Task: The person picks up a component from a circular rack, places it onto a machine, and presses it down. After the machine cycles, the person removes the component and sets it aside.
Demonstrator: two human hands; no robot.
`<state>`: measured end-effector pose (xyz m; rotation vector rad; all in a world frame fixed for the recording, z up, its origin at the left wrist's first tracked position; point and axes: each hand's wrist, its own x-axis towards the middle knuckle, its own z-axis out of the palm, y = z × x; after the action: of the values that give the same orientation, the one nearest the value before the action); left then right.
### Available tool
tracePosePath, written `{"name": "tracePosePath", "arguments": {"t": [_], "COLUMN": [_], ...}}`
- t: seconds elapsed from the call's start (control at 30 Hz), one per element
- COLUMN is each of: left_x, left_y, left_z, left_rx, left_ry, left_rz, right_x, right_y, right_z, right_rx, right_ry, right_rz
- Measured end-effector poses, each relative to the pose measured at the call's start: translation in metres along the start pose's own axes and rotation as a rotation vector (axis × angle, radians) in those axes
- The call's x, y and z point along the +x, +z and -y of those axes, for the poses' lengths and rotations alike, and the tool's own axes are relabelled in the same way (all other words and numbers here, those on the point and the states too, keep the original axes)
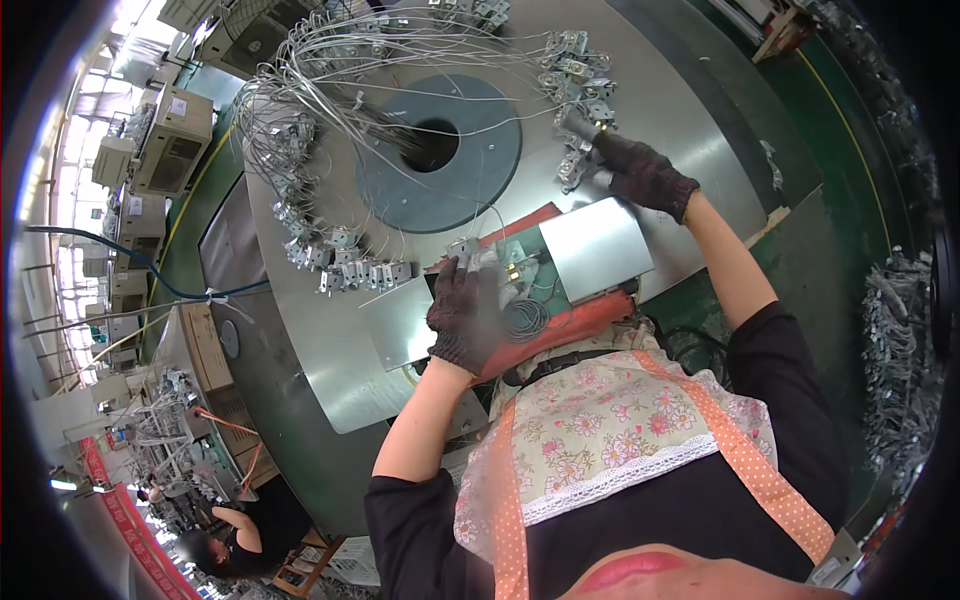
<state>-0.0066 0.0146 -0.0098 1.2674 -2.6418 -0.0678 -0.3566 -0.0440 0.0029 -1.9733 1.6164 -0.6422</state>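
My left hand, in a dark glove with grey fingertips, is closed at the left of a work fixture. Its fingertips press on a small metal bracket. Beside them on the fixture sits a metal part with a brass-coloured piece, with a coil of thin grey wire near my body. My right hand, in a dark glove, reaches to the far right, next to a row of metal brackets. Its fingers curl, and a grey cylindrical shape sticks out from them; its kind is unclear.
A round metal table carries a grey disc with a central hole. Wired brackets ring it, their pale wires bundled at the back. A shiny metal plate covers the fixture's right. Another person is at lower left.
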Motion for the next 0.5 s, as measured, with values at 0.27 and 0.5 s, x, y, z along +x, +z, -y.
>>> {"name": "tracePosePath", "arguments": {"t": [0.27, 0.5], "left_x": [0.002, 0.005], "left_y": [-0.005, -0.006], "left_z": [0.002, 0.003], "left_rx": [-0.012, -0.067], "left_ry": [0.042, 0.013], "left_rz": [0.006, 0.015], "right_x": [0.036, 0.031], "right_y": [0.006, 0.0], "right_z": [0.055, 0.043], "right_rx": [-0.289, -0.437], "right_ry": [0.282, 0.189], "right_rz": [0.473, 0.317]}}
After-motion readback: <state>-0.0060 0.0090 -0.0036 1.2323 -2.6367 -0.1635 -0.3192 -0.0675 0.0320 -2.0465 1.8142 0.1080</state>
